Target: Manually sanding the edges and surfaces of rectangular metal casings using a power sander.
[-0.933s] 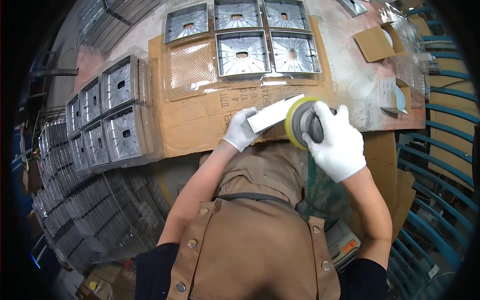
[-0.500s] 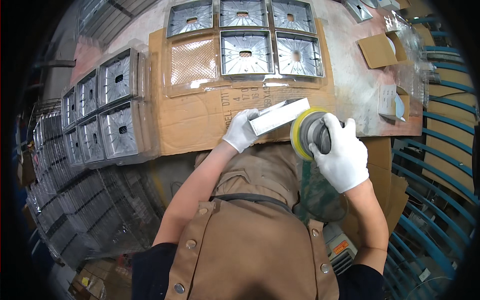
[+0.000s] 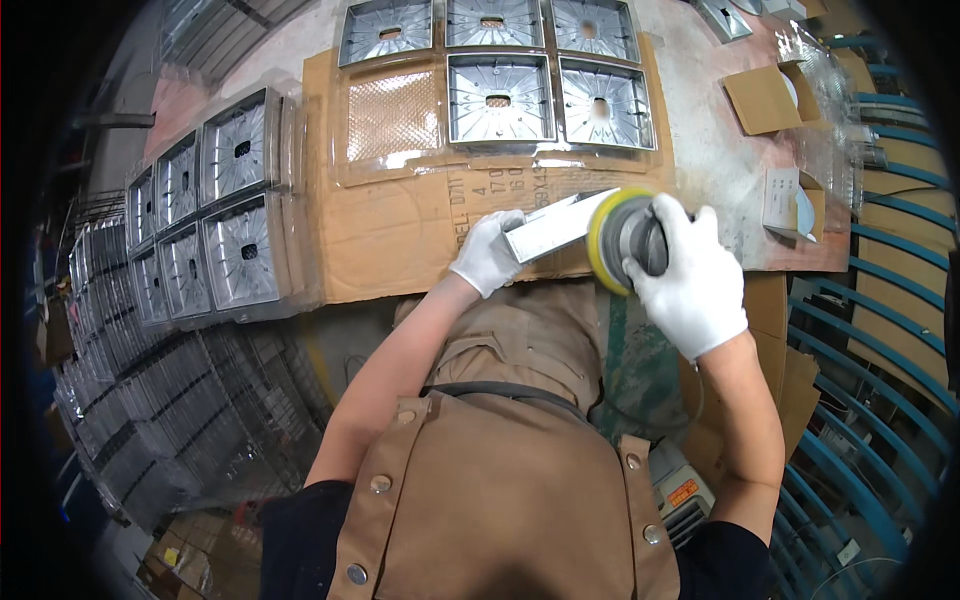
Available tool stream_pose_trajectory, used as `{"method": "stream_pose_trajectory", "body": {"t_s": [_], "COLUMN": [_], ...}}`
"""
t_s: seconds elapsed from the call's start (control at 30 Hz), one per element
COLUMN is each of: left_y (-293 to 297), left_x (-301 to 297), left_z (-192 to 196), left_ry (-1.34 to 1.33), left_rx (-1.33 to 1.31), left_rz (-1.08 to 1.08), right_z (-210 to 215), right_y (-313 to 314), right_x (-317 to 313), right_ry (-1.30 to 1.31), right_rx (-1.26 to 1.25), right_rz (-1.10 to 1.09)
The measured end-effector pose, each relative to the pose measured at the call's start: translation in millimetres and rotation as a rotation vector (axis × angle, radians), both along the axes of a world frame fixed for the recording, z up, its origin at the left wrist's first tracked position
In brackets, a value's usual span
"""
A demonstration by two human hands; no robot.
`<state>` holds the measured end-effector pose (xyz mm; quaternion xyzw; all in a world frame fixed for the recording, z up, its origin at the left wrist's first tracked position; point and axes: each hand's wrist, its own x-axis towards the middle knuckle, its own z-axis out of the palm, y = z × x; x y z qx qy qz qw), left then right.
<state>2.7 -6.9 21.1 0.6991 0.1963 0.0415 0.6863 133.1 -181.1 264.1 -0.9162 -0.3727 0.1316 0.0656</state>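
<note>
My left hand (image 3: 489, 254), in a white glove, grips one end of a silvery square metal housing (image 3: 555, 229), which is tilted with a side wall facing up. My gloved right hand (image 3: 693, 280) is wrapped round a grey disc sander (image 3: 640, 245) with a yellow-rimmed pad. The pad stands on edge over the housing's right end; whether it presses on the metal I cannot tell. Both are held above the near edge of a cardboard sheet (image 3: 400, 235). Past them, similar housings (image 3: 498, 98) sit in a clear plastic tray (image 3: 385, 163), where one pocket shows only a textured bottom.
At the left stands another tray of housings (image 3: 240, 245) on a stack of clear trays (image 3: 190, 420). Small opened cardboard boxes (image 3: 757, 100) lie at the right of the table. Blue curved bars (image 3: 880, 330) line the far right. A cable hangs below my right wrist.
The sander has moved slightly up and right, its pad now over the housing's right end. The housing has shifted a little right with my left hand. The whole view has shifted slightly.
</note>
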Motion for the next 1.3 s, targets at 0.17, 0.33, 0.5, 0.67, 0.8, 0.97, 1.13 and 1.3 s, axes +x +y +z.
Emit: {"method": "stream_pose_trajectory", "body": {"t_s": [0.17,0.33,0.5,0.67,0.8,0.97,1.13,1.3], "left_y": [0,1,0,-2,-3,-1,-2,-5], "left_x": [6,6,9,5,6,7,5,7], "left_z": [0,-31,24,-21,-36,6,-32,-52], "left_ry": [0.003,-0.048,-0.03,-0.047,-0.088,-0.026,-0.08,-0.105], "left_rx": [-0.029,-0.433,0.131,-0.169,-0.184,0.196,-0.236,-0.31], "left_rz": [0.009,0.074,-0.06,0.057,0.063,-0.061,0.055,0.081], "right_z": [0,4,2,4,4,4,4,6], "right_y": [-1,4,-2,-1,6,-2,7,6], "right_x": [-3,0,2,0,5,4,8,4], "right_ry": [0.017,0.021,0.016,0.013,0.015,0.022,-0.002,0.018], "right_rx": [-0.042,-0.065,-0.087,-0.06,-0.072,-0.105,-0.075,-0.096], "right_rz": [-0.018,-0.058,-0.108,-0.064,-0.074,-0.082,-0.09,-0.073]}}
